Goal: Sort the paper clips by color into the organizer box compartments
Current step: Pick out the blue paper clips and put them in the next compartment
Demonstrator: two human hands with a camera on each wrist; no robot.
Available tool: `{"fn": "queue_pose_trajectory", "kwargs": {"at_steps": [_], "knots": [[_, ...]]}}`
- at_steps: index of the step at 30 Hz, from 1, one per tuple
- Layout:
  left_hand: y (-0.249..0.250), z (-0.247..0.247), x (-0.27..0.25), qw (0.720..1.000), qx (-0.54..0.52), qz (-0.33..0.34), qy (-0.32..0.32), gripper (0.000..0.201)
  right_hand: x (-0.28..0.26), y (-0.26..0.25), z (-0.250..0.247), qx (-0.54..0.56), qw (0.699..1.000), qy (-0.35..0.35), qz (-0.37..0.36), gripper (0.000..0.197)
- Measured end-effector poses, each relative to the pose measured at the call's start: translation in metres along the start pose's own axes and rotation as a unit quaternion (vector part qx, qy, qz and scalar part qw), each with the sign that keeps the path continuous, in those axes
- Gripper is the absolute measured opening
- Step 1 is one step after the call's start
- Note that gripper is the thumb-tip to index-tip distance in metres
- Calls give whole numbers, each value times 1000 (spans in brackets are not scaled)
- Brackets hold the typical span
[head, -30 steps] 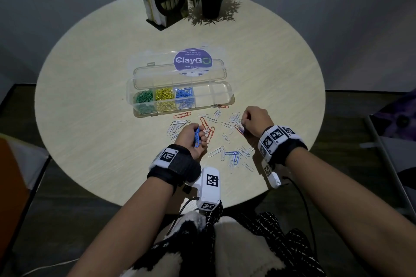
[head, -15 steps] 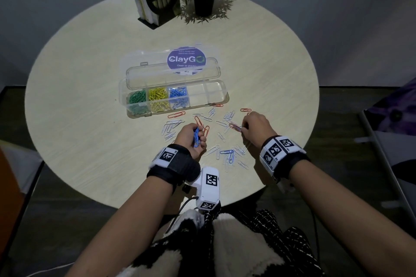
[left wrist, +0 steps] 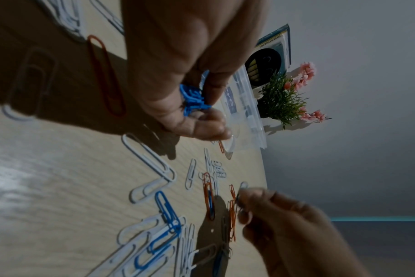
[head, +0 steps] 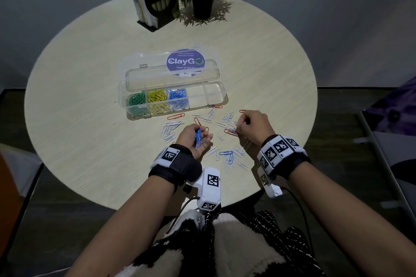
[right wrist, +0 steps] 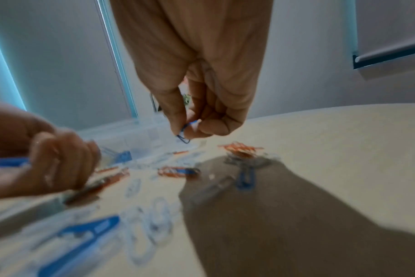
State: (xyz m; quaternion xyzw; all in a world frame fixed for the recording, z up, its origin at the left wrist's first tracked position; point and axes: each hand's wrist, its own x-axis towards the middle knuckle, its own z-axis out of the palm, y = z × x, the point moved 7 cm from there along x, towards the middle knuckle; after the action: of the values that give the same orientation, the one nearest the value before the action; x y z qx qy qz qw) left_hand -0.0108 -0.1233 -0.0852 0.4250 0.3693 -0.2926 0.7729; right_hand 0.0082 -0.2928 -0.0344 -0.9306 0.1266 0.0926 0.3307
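On a round pale wood table (head: 78, 96) lies one clear plastic organizer box (head: 221, 90), lid open, three compartments filled: green, yellow, blue; the others hold nothing. Left hand (head: 193, 139) cups a bundle of blue paper clips (head: 198, 138), fingers curled round it. Right hand (right wrist: 199, 105), above scattered white, blue and orange clips (head: 227, 155), pinches one blue clip (right wrist: 185, 134)

Round pale wood-grain table (head: 90, 101), grey walls (head: 337, 7), dark floor (head: 337, 119), dim light
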Motion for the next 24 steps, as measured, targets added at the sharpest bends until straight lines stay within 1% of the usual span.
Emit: {"fn": "queue_pose_trajectory", "kwargs": {"at_steps": [2, 3, 5, 7, 9, 11, 13, 14, 15, 17, 19, 21, 24], "knots": [[-3, 5, 0, 1000, -15, -6, -18, 35, -4, -18, -4, 25, 999, 21, -24, 13], [-5, 8, 0, 999, -20, -11, -29, 35, -8, -31, -4, 41, 998, 18, -45, 11], [-9, 16, 0, 997, -41, -22, -56, 38, -20, -57, 2, 62, 993, -21, -95, 10], [-14, 24, 1, 991, -87, -46, -85, 39, -30, -78, 11, 57, 986, -64, -140, 10], [-18, 26, 5, 987, -108, -61, -99, 36, -33, -87, 11, 38, 983, -69, -167, 14], [-17, 22, 8, 992, -83, -57, -82, 33, -26, -84, 0, 43, 985, -26, -163, 12], [-15, 15, 10, 997, -21, -53, -53, 36, -14, -66, -12, 63, 990, 29, -123, 8], [-14, 13, 9, 997, -1, -53, -51, 36, -9, -53, -13, 55, 993, 42, -97, 8], [-13, 11, 8, 997, 9, -52, -54, 37, -5, -41, -11, 31, 996, 35, -71, 8], [-11, 8, 7, 997, 15, -54, -60, 37, -2, -19, 5, -44, 998, -20, -38, 8], [-10, 6, 7, 996, 17, -54, -64, 37, -5, -11, 21, -119, 990, -68, -42, 11], [-9, 5, 6, 997, 17, -51, -63, 36, -8, -12, 27, -141, 986, -71, -61, 13], [-9, 3, 7, 997, 16, -52, -58, 36, -8, -15, 23, -116, 990, -44, -66, 9]]}}
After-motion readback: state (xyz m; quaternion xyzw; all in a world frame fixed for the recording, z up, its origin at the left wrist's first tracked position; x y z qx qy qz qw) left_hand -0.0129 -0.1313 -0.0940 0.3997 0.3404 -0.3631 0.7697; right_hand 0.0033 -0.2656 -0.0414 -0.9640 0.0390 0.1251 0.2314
